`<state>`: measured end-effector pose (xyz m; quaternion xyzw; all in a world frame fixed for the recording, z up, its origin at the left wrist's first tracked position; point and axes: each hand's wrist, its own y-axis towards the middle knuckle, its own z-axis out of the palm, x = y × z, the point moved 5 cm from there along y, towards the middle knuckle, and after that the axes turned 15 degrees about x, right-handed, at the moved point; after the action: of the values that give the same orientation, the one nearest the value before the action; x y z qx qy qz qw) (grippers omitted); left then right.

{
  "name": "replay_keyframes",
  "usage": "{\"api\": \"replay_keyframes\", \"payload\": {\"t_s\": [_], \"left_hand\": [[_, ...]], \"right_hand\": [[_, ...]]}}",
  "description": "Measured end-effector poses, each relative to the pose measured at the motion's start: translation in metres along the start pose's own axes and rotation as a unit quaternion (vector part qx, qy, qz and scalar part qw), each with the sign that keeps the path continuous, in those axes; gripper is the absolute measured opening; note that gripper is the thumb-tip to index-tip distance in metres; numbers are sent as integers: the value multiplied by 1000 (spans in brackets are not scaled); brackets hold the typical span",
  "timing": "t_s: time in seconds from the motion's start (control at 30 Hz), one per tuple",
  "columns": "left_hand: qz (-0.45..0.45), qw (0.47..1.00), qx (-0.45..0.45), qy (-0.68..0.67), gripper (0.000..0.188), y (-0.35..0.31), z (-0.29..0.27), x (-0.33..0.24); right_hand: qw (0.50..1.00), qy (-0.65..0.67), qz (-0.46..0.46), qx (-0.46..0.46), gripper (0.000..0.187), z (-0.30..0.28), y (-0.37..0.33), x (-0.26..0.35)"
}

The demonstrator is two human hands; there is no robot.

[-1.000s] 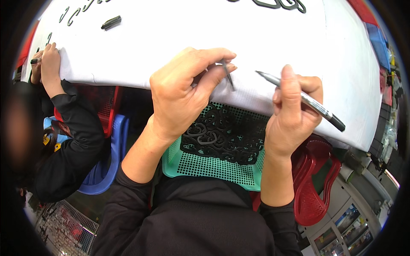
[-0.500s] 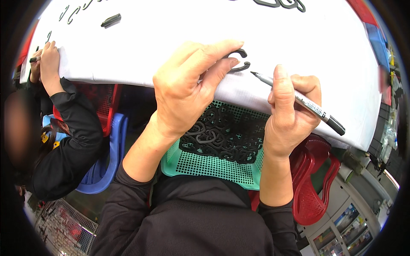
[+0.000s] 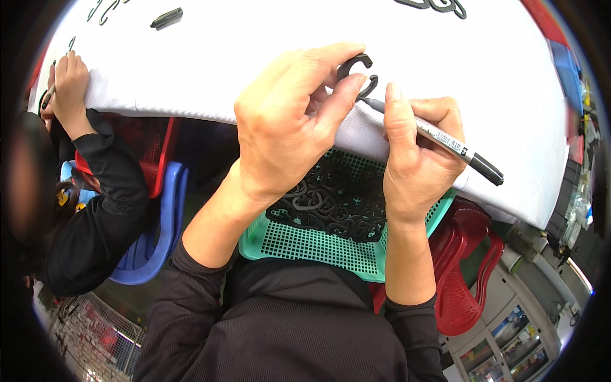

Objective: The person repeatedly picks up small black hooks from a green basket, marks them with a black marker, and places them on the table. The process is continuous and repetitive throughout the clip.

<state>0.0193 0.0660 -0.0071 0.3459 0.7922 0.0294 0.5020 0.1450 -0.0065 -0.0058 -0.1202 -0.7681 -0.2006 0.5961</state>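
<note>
My left hand (image 3: 283, 127) pinches a black curved hook (image 3: 371, 85) between thumb and fingers, just above the white table (image 3: 210, 70). A grey marker pen (image 3: 440, 135) with a black rear end lies in the grip of my right hand (image 3: 417, 162). Its dark tip is at the lower curve of the hook; whether they touch I cannot tell. Below my hands, a green basket (image 3: 305, 248) holds a heap of similar black hooks (image 3: 347, 207), partly hidden by my forearms. A black pen cap (image 3: 167, 18) rests on the table at the far left.
More black hooks (image 3: 445, 7) lie along the table's far side. At the left, another person's hand (image 3: 71, 79) holds a marker at the table edge. A blue chair (image 3: 167, 223) stands left, a dark red chair (image 3: 461, 274) right.
The marker tip has moved left and up to the lower part of the hook. My left hand has shifted slightly up and right, turning the hook more upright.
</note>
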Motion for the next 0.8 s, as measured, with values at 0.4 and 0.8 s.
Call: {"api": "replay_keyframes", "payload": {"t_s": [0.4,0.8], "left_hand": [[14,1000,-4,-2,33,1,0,-1],[-96,978,50,-178,29,1,-6,2]], "right_hand": [[1000,-4,-17,7,19,2,2,1],[999,17,16,41,19,-1,6,3]]}}
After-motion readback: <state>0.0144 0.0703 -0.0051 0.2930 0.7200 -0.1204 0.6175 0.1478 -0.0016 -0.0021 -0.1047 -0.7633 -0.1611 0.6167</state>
